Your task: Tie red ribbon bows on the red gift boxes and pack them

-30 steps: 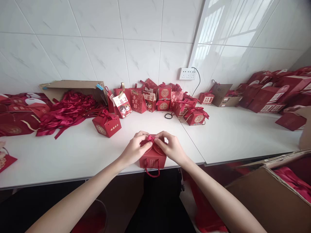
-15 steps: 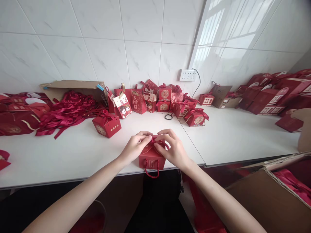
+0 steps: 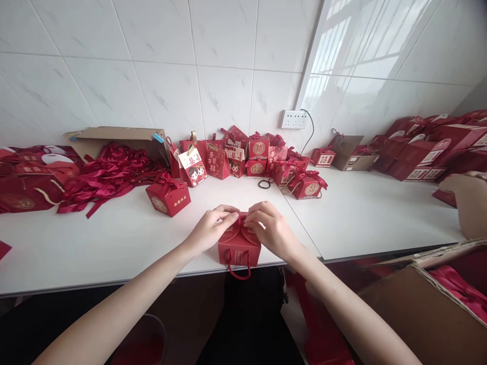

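Note:
A red gift box with a twisted rope handle on its near side stands at the front edge of the white table. On top of it, both hands pinch a dark red ribbon. My left hand holds the ribbon from the left, thumb and forefinger together. My right hand has its fingertips closed on the ribbon's right side. The fingers partly cover the ribbon, so its knot is not clear. Behind my left hand sits another red box with a bow on top.
A pile of red ribbons spills from a cardboard box at the back left. Several small gift boxes line the wall below a power strip. Stacked red boxes fill the right; an open carton stands below.
My right hand's fingers have closed in on the ribbon, and the loop seen at its right no longer shows. My left hand stays nearly in place.

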Demonstrator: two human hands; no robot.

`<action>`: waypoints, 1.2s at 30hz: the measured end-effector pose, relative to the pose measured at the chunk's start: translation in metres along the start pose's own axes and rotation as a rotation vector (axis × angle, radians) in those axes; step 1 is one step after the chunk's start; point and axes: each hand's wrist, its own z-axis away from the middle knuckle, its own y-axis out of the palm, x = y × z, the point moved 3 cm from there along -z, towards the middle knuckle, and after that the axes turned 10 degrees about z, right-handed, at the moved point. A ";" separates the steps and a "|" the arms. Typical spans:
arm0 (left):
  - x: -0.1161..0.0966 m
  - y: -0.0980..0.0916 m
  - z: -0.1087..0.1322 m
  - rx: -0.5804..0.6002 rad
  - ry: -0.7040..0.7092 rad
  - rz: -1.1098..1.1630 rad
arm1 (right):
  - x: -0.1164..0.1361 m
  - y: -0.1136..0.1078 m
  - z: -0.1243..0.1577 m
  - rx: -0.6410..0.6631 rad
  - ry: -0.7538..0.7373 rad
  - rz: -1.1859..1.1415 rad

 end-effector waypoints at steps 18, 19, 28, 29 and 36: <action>-0.016 -0.009 0.014 -0.155 0.148 -0.477 | -0.002 -0.019 0.016 0.099 -0.077 0.408; -0.020 -0.008 0.015 -0.152 0.138 -0.497 | -0.002 -0.019 0.016 0.103 -0.084 0.416; -0.045 0.003 0.019 -0.065 0.022 -0.641 | 0.002 -0.020 0.013 0.093 -0.113 0.402; -0.045 0.003 0.019 -0.072 0.042 -0.666 | 0.001 -0.020 0.014 0.093 -0.116 0.403; -0.032 -0.001 0.022 -0.049 0.173 -0.657 | 0.000 -0.019 0.019 0.124 -0.061 0.364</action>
